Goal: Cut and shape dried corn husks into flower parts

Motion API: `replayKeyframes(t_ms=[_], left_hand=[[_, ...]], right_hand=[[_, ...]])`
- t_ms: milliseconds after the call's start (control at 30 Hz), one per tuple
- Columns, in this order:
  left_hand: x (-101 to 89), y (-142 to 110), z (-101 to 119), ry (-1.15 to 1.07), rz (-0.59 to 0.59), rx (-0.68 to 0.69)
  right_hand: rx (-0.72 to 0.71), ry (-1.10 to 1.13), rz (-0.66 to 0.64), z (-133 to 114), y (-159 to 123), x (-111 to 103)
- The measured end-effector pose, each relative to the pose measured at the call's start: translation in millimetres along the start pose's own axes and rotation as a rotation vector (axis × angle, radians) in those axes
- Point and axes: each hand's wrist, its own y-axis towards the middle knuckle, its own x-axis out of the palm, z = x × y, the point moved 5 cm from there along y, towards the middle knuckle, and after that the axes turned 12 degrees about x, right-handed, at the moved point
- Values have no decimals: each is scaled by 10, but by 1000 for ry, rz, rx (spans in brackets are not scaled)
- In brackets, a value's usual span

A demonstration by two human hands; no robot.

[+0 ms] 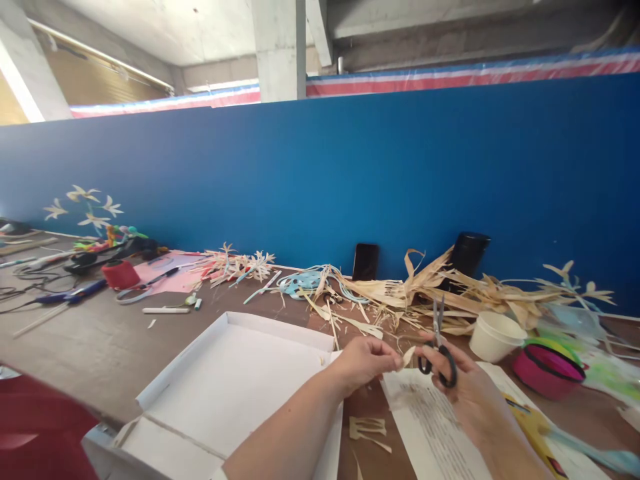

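Near the middle of the table, my left hand [367,363] pinches a small pale piece of dried husk [409,357] between thumb and fingertips. My right hand [463,380] is closed around black-handled scissors [439,347], whose blades point up and away from me. Its fingertips come close to the other end of the husk piece; I cannot tell whether they grip it. Below my hands lie several cut husk pieces [369,430] on the brown table and a printed sheet [430,427]. Behind them spreads a heap of dry husks [390,293].
An open white box [235,373] lies left of my hands. At right stand a cream cup [496,337] and a pink round container [549,370]. A phone [366,261] leans on the blue partition [320,173]. Husk flowers [90,207], a red spool [120,273] and glue guns sit at left.
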Motion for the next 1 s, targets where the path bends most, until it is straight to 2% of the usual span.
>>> replayKeyframes(t_ms=[167, 367, 533, 767, 1000], left_hand=[[80, -2, -7, -129, -46, -4], [103, -5, -25, -160, -77, -24], [111, -4, -46, -152, -105, -55], [11, -26, -56, 54, -9, -65], [4, 30, -80, -55, 43, -43]], right_hand=[[45, -31, -118, 34, -39, 95], [8, -46, 4, 6, -47, 113], [-43, -43, 38, -30, -51, 92], [19, -11, 12, 6, -59, 136], [51, -66, -24, 48, -29, 188]])
